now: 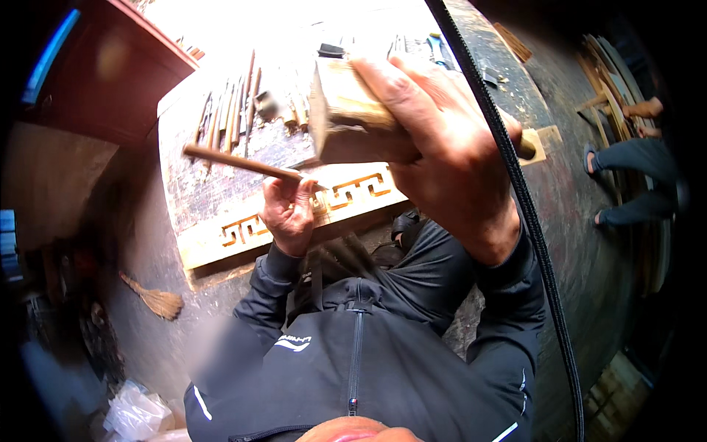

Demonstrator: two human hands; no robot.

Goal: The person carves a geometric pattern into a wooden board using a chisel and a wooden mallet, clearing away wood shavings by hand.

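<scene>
My left hand [289, 215] pinches a chisel low down, near the carved board. The chisel's long brown wooden handle [232, 160] slants up to the left. Its tip sits by the board's surface, too small to make out clearly. A pale wooden board [210, 249] lies along the table's near edge, with an angular fret pattern cut into it. Closed around a blocky wooden mallet [361, 129], my right hand [449, 140] is raised above the board, to the right of the chisel. The mallet's head covers part of the table behind it.
Several chisels [230, 110] with wooden handles lie on the worn worktable [177, 184], among wood shavings. A black cord [526, 199] hangs down across the right side. A small broom [158, 300] lies on the floor at left. Another person [637, 162] is at far right beside long boards.
</scene>
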